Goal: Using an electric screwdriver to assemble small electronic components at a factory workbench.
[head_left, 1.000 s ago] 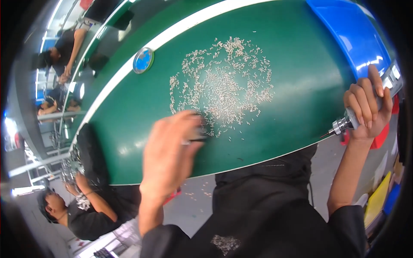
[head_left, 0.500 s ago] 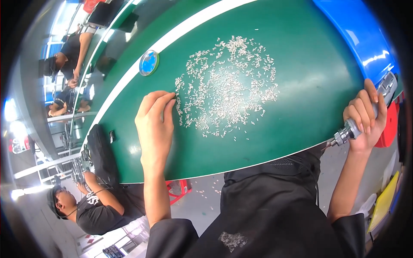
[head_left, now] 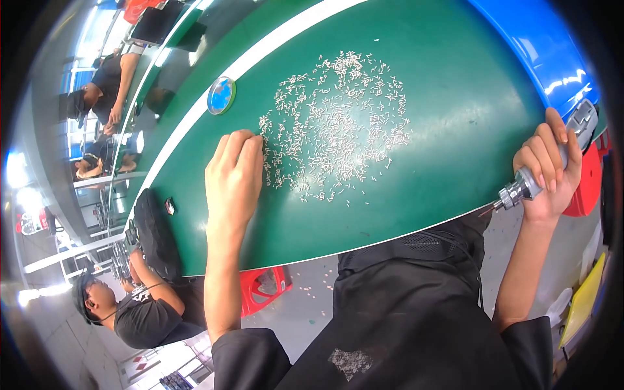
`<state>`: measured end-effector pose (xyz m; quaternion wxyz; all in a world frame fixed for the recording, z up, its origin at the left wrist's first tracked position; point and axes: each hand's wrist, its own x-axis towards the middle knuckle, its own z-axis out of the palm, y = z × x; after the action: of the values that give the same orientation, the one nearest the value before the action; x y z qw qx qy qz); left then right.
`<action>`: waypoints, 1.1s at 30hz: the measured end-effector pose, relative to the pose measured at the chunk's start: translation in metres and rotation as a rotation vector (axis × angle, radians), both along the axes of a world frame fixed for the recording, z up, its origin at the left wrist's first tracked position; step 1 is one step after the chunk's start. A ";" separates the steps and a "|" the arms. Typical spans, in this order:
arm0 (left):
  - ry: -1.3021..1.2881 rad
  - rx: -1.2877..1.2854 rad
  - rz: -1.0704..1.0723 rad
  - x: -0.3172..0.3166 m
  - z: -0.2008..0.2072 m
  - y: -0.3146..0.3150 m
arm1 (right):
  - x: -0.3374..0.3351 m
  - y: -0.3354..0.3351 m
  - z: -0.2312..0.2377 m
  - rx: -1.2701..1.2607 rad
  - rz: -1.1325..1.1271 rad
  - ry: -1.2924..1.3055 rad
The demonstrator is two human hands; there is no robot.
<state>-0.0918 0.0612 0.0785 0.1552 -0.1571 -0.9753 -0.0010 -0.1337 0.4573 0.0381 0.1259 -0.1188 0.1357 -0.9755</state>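
A wide scatter of tiny white rod-shaped pieces [head_left: 338, 130] lies on the green table [head_left: 448, 149]. At its left edge my left hand [head_left: 235, 172] is closed, fingers bent downward with the fingertips by the outermost pieces. Whatever those fingers pinch, if anything, is hidden. On the right, my right hand [head_left: 546, 169] grips a grey electric screwdriver [head_left: 525, 186], its metal tip pointing left just past the table's near edge. A small round clear dish with blue contents [head_left: 221, 95] rests beyond my left hand.
A blue plastic bin [head_left: 552, 58] stands at the far right. A black bag [head_left: 154, 231] and a small dark object [head_left: 170, 206] lie toward the left. Red stools [head_left: 265, 290] are below the table edge. A co-worker [head_left: 130, 312] sits at left, others farther off.
My left hand has curled its fingers more at the edge of the scatter. My right hand holds the screwdriver almost as before, and the whole view has shifted slightly.
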 end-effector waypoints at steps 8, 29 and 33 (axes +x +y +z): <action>0.004 0.113 0.047 0.001 -0.003 0.000 | 0.003 -0.004 0.001 0.007 -0.021 -0.010; -0.195 0.657 0.096 0.047 -0.006 0.033 | -0.002 -0.014 -0.006 -0.005 -0.005 0.000; -0.270 1.156 -0.072 0.061 -0.016 0.078 | 0.002 -0.033 0.009 -0.054 0.003 -0.002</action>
<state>-0.0312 0.1387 0.0623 0.0900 -0.0784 -0.8217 -0.5572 -0.1320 0.4246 0.0469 0.1240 -0.1212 0.1092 -0.9788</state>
